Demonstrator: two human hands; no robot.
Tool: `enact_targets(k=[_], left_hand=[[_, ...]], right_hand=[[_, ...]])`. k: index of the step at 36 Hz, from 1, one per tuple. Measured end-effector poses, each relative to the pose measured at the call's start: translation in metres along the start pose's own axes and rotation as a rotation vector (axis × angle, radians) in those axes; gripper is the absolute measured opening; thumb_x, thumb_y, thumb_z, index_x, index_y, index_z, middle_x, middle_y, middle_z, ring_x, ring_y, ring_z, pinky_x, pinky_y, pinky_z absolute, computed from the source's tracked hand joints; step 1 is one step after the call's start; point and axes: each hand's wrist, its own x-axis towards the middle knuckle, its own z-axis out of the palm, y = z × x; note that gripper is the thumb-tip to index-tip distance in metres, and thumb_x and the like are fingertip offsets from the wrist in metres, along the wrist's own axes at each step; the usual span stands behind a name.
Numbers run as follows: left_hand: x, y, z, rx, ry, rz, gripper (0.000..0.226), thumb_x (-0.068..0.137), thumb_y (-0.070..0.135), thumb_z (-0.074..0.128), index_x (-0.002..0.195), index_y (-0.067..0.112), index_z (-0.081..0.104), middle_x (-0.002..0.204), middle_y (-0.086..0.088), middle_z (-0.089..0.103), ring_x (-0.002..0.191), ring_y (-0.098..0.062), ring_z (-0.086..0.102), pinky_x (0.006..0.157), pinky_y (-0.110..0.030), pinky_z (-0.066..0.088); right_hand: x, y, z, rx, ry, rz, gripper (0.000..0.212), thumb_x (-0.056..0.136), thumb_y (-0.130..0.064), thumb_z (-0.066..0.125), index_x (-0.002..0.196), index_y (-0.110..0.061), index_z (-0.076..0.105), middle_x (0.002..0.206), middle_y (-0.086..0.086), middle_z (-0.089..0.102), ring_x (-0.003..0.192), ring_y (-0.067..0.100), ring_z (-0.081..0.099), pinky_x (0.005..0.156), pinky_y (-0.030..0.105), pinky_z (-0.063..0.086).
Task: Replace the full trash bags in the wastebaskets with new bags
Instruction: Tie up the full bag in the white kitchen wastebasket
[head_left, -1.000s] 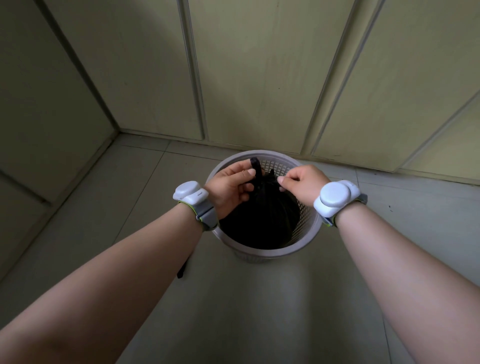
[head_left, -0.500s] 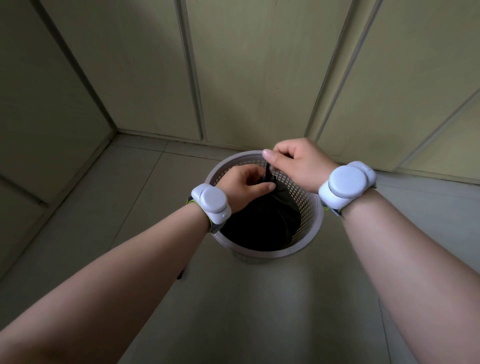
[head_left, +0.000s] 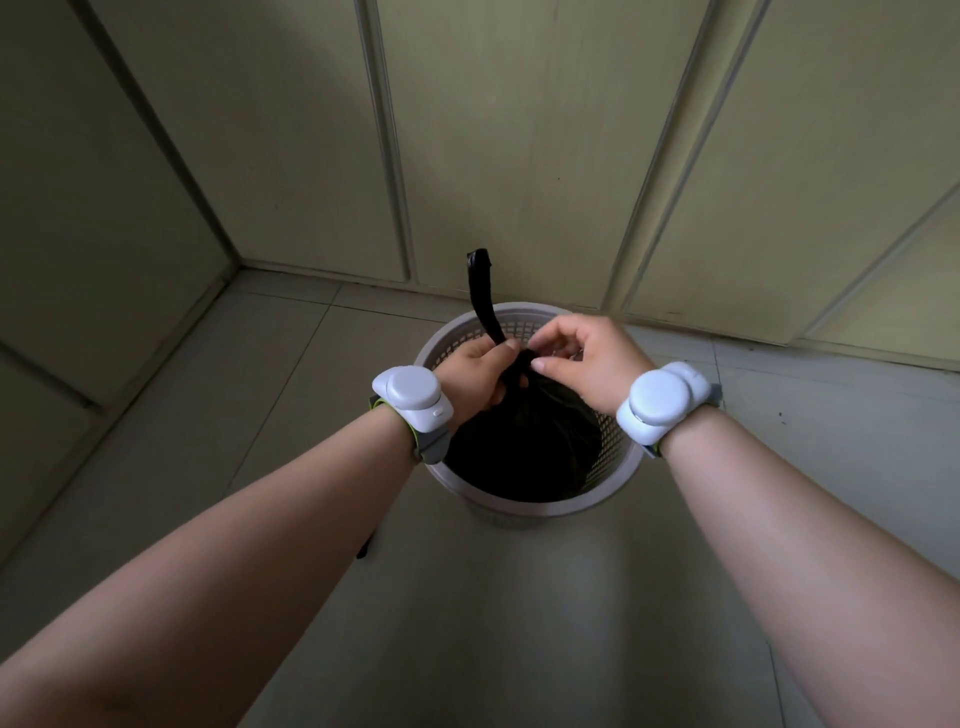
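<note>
Between the two hands sits the twisted neck of the black trash bag (head_left: 519, 447). Its body lies below them, inside the wastebasket (head_left: 540, 512).

Left hand (head_left: 480, 371) grips the neck; the free tail (head_left: 480, 291) stands up beyond it. Right hand (head_left: 582, 358) is curled just beside the knot, pinch unconfirmed.

Risks: the tail slips and the knot loosens; a hard pull tears the film or lifts the basket too.

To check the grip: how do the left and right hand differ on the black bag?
The left hand grips the neck of the trash bag in a fist; the right hand pinches it with fingertips. The tail stands above the left hand, not the right. Both are over the wastebasket.
</note>
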Motion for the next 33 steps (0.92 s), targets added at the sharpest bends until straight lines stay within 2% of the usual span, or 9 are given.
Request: enact_targets(k=[6,11,15,19,22,25,28,33], left_hand=[[-0.002,-0.006,0.0,0.119,-0.017,-0.028,0.029,0.099,0.024,0.039,0.075,0.016,0.054,0.064,0.0,0.056,0.04,-0.004,0.043,0.04,-0.016,0.034],[-0.001,-0.01,-0.001,0.159,-0.049,-0.088,0.025,0.099,0.024,0.039,0.083,0.017,0.057,0.07,0.003,0.061,0.045,-0.008,0.046,0.044,-0.02,0.035],[-0.001,-0.009,-0.005,0.123,-0.065,-0.095,0.029,0.1,0.025,0.038,0.102,0.008,0.061,0.077,0.0,0.066,0.046,-0.01,0.05,0.045,-0.023,0.036],[0.0,-0.008,-0.007,0.026,-0.004,-0.072,0.028,0.1,0.023,0.037,0.091,0.014,0.062,0.079,-0.002,0.068,0.041,-0.008,0.049,0.041,-0.021,0.035],[0.002,-0.009,-0.008,0.075,0.037,-0.059,0.03,0.1,0.024,0.039,0.083,0.018,0.063,0.074,0.001,0.069,0.039,-0.008,0.046,0.04,-0.019,0.036],[0.003,-0.012,-0.009,0.135,0.055,-0.054,0.032,0.099,0.027,0.04,0.078,0.021,0.064,0.056,0.0,0.062,0.037,-0.009,0.044,0.042,-0.018,0.037],[0.004,-0.014,-0.009,0.13,0.049,-0.026,0.032,0.099,0.026,0.041,0.075,0.021,0.062,0.064,-0.014,0.054,0.044,-0.015,0.044,0.046,-0.023,0.036],[0.005,-0.015,-0.009,0.102,0.079,0.028,0.025,0.097,0.022,0.045,0.077,0.022,0.06,0.067,0.0,0.06,0.044,-0.007,0.047,0.047,-0.018,0.04]], right_hand=[[-0.004,0.01,0.01,-0.061,0.016,-0.016,0.021,0.08,-0.005,0.068,0.082,-0.025,0.06,0.071,-0.012,0.061,0.066,0.007,0.056,0.071,0.027,0.048],[-0.005,0.014,0.012,-0.178,-0.013,-0.033,0.016,0.08,-0.011,0.068,0.079,-0.025,0.06,0.07,-0.011,0.06,0.068,0.011,0.057,0.071,0.034,0.05],[-0.005,0.013,0.011,-0.248,-0.031,-0.032,0.01,0.085,-0.013,0.064,0.082,-0.021,0.058,0.071,-0.013,0.055,0.072,0.012,0.053,0.072,0.032,0.045],[-0.003,0.015,0.007,-0.354,-0.018,0.009,0.001,0.089,-0.015,0.058,0.088,-0.014,0.057,0.079,-0.005,0.055,0.079,0.018,0.052,0.072,0.031,0.042],[-0.004,0.016,0.008,-0.381,-0.005,0.047,0.003,0.089,-0.017,0.058,0.09,-0.015,0.057,0.082,-0.006,0.053,0.082,0.017,0.051,0.07,0.027,0.037],[-0.006,0.01,0.011,-0.297,0.011,0.02,0.015,0.083,-0.019,0.066,0.096,-0.016,0.06,0.088,-0.007,0.056,0.08,0.011,0.05,0.07,0.022,0.035],[-0.006,0.006,0.015,-0.216,-0.006,-0.015,0.015,0.08,-0.014,0.069,0.091,-0.019,0.06,0.083,-0.008,0.059,0.073,0.006,0.053,0.066,0.017,0.037],[-0.002,0.008,0.019,-0.03,0.081,0.047,0.018,0.08,-0.005,0.068,0.077,-0.021,0.062,0.069,-0.01,0.061,0.061,-0.002,0.054,0.063,0.011,0.042]])
